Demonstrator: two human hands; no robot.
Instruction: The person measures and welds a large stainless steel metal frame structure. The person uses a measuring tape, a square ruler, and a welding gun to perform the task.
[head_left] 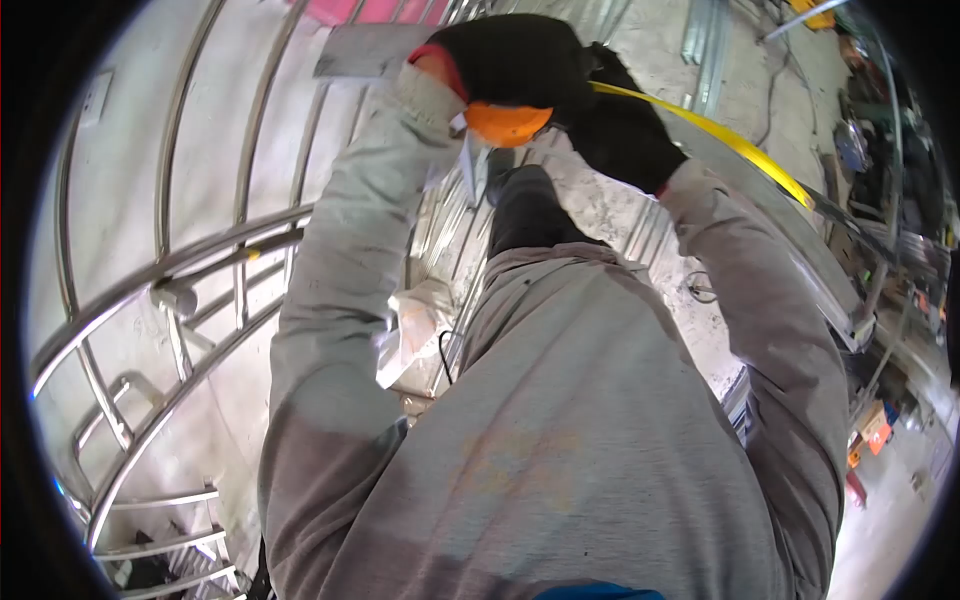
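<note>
My left hand, in a black glove with a red cuff, is closed on an orange tape measure. Its yellow blade runs out to the right in a curve, above a long grey metal piece. My right hand, also in a black glove, is close beside the left, its fingers bent in at the blade's near end. Exactly how those fingers grip the blade is hidden. Behind my left wrist a flat grey metal piece shows.
Curved shiny metal railings with upright bars stand at the left. Metal strips lie on the floor at the top. A crumpled plastic bag is below my left forearm. Tools and clutter line the right side.
</note>
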